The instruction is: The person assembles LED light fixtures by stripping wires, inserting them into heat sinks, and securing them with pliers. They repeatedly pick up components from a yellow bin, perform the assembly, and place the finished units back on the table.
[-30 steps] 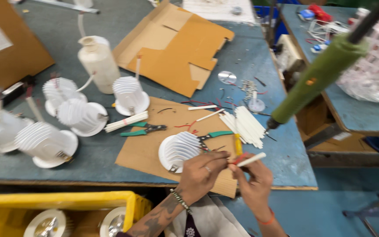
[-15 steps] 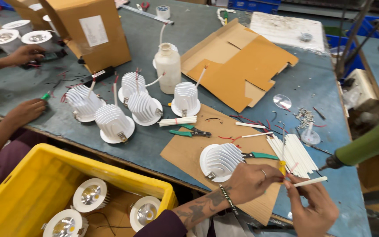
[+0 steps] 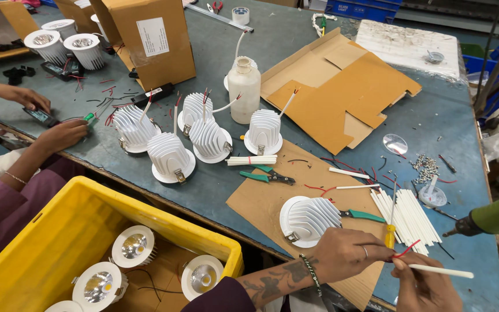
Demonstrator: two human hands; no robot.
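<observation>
- Nearest, at lower left: yellow plastic crate (image 3: 59, 231) holding round white downlight fittings (image 3: 134, 245).
- At the bottom edge: right hand (image 3: 425, 289), grip pinched on a thin white sleeve tube (image 3: 440, 270) with a red wire (image 3: 405, 250) at its near end.
- Just beside it: left hand (image 3: 347, 254), tattooed forearm, fingers curled, grip closed on that red wire's other end.
- Just above the hands: white finned heat-sink lamp body (image 3: 310, 218) lying on a flat brown cardboard sheet (image 3: 261, 199) on the counter (image 3: 457, 150).
- Farther left: tall brown cardboard box (image 3: 151, 40) with a white rectangular label (image 3: 152, 36), standing upright.
</observation>
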